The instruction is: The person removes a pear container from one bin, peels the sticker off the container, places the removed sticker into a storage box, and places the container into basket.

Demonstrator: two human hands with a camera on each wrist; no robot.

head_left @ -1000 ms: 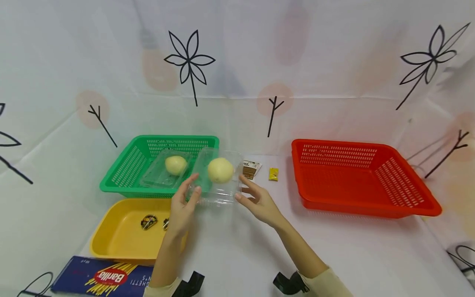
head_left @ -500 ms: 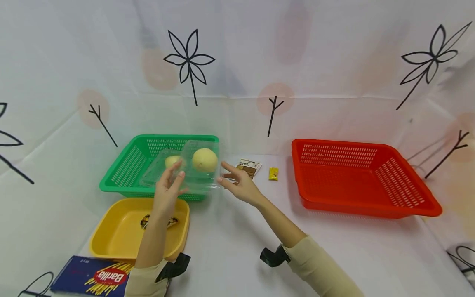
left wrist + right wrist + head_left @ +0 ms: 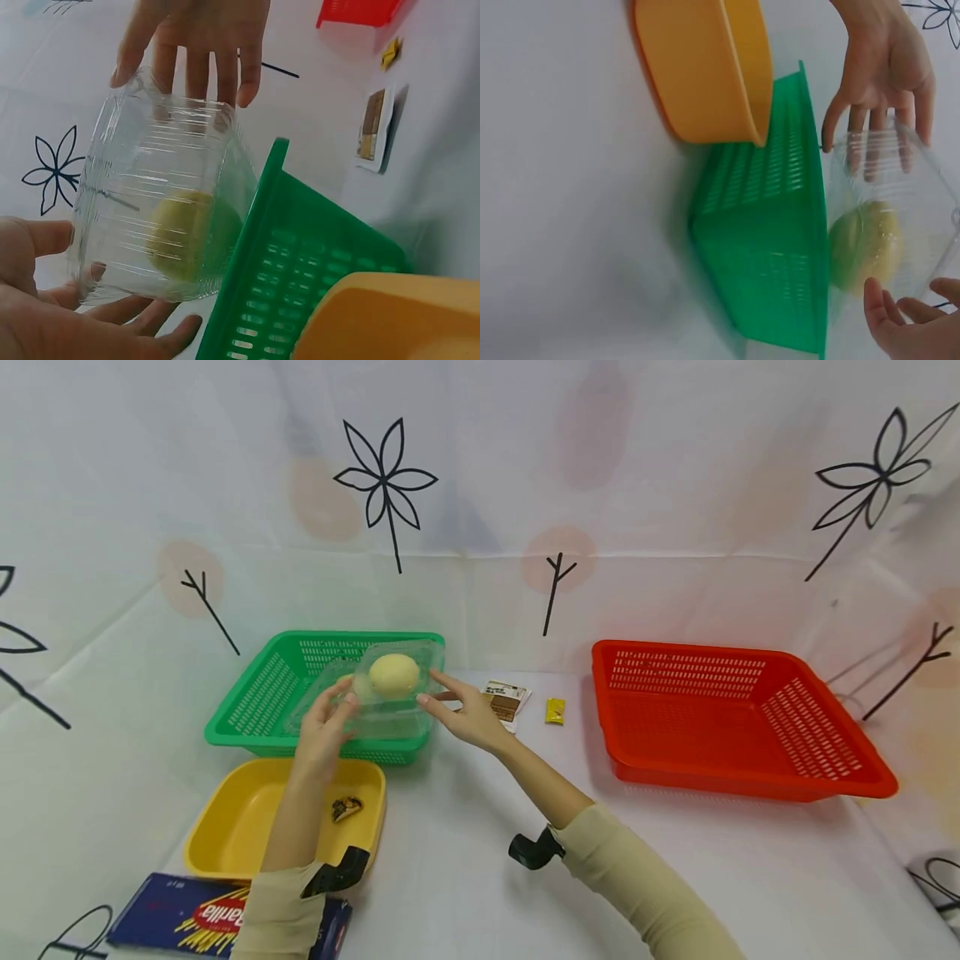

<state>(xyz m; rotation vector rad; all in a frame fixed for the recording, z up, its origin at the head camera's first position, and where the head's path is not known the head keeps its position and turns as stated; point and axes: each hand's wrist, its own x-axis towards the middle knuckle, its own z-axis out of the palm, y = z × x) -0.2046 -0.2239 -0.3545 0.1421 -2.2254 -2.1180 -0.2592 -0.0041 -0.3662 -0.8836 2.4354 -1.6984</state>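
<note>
My two hands hold a clear plastic clamshell box above the right part of the green basket. A round pale yellow fruit sits inside the box. The left hand grips its near left side with thumb and fingers. On the opposite side, the right hand holds the edge, thumb toward me. The left wrist view shows the ridged box wall between both hands, next to the basket's rim. Another clear box with a yellow fruit lies in the basket, mostly hidden behind the left hand and the held box.
A yellow bin with a small dark-and-gold wrapped item stands nearer me. The blue Barilla spaghetti box lies in front of it. White-brown packets and a yellow sachet lie mid-table. A red basket stands right.
Both hands have carried the clear box with its fruit leftward and away from me, from the basket's right edge to over the basket. The box looks more tilted now.
</note>
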